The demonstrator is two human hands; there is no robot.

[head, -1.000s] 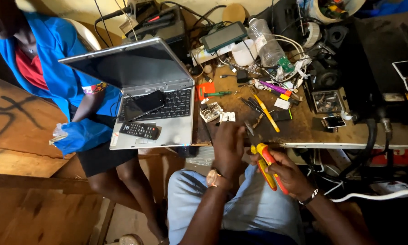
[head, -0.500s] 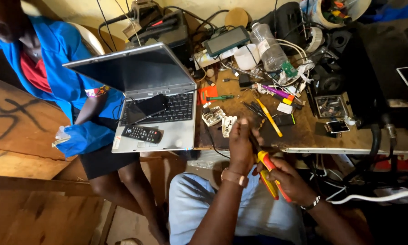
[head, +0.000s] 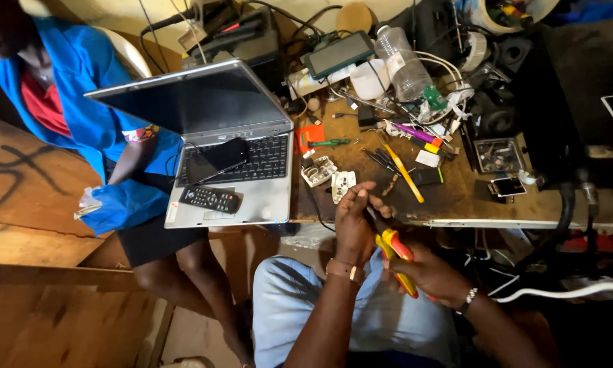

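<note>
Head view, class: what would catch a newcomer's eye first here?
The open laptop at the bench's left end, with a phone and remote lying on it. Then the yellow-and-red pliers in the right hand, beside the left hand, at the cluttered bench's front edge.

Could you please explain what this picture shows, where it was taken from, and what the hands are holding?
This is one view from a camera on a person's head, looking down at their own two hands; there is no machine. The right hand grips pliers with yellow and red handles. The left hand pinches something too small to identify at the pliers' tip. Ahead, a cluttered wooden workbench holds an open laptop, with a phone and a remote control on it. Another person in a blue jacket sits nearby.
</note>
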